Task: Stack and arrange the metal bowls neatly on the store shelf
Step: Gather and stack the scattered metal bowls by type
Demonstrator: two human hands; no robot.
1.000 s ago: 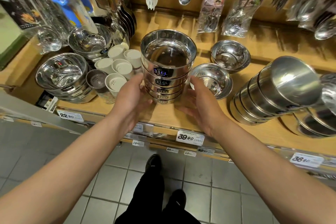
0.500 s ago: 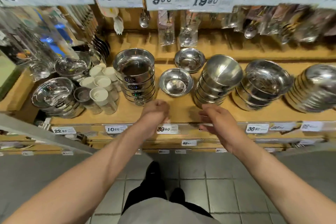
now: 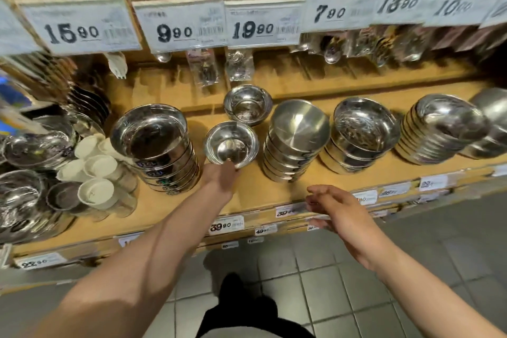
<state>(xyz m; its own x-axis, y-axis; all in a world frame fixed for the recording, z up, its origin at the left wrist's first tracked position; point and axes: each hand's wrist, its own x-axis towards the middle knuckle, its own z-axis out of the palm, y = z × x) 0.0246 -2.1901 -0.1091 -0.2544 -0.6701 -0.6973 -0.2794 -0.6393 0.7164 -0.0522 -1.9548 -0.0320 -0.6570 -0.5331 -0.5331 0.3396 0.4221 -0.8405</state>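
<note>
Since half a second ago my left hand has gone forward from the shelf edge to the near small bowl; its grip pinches the bowl's near rim. That bowl sits between the labelled bowl stack and another stack. My right hand hovers, grip released, over the price tags.

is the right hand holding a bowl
No, the right hand hovers over the shelf edge with its fingers spread, holding nothing.
</note>
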